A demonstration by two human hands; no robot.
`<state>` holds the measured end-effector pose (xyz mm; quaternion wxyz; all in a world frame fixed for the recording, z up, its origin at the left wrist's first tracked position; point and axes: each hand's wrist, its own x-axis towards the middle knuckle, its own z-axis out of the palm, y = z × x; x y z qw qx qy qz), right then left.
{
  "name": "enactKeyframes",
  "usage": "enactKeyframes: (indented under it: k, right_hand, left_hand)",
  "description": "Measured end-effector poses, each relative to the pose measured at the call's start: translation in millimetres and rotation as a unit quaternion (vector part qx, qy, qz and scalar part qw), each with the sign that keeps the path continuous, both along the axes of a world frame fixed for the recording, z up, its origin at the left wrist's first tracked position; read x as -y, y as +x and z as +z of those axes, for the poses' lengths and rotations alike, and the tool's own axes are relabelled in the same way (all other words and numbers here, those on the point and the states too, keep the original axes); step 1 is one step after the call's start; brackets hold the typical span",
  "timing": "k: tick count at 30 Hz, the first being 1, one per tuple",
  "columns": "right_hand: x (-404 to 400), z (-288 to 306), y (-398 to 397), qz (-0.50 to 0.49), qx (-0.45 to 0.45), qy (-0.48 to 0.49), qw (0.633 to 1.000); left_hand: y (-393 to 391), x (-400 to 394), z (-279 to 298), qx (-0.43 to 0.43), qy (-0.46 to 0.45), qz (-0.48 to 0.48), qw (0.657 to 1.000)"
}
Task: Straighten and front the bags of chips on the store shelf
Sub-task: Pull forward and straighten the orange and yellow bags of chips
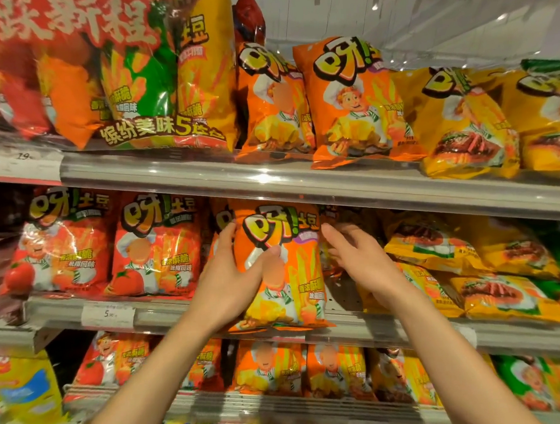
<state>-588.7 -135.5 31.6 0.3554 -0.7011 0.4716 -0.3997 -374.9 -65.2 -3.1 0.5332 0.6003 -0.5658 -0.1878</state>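
Note:
An orange chip bag with a chef picture stands upright at the front of the middle shelf. My left hand grips its left edge, thumb across the front and fingers behind. My right hand is just right of the bag with fingers spread, reaching into the dark gap beside it; whether it touches the bag is unclear. Red tomato-flavour bags stand upright to the left. Yellow bags lie tilted and stacked flat to the right.
The top shelf holds large multi-packs at left, two upright orange bags in the middle and slumped yellow bags at right. The lower shelf carries more orange bags. A price tag hangs on the middle rail.

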Motion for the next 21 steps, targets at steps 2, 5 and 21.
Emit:
enactKeyframes:
  k: [2,5,21]
  right_hand:
    - [-3,-5,2,0.02,0.034,0.022,0.999]
    - [7,-19,11,-0.011,0.077,0.035,0.996]
    - [13,-46,26,-0.225,-0.217,-0.206,0.927]
  left_hand:
    - [-16,9,1,0.015,0.0,-0.004,1.0]
    - [-31,20,5,0.028,0.018,-0.022,0.999]
    - [17,31,-55,0.265,-0.043,0.122,0.956]
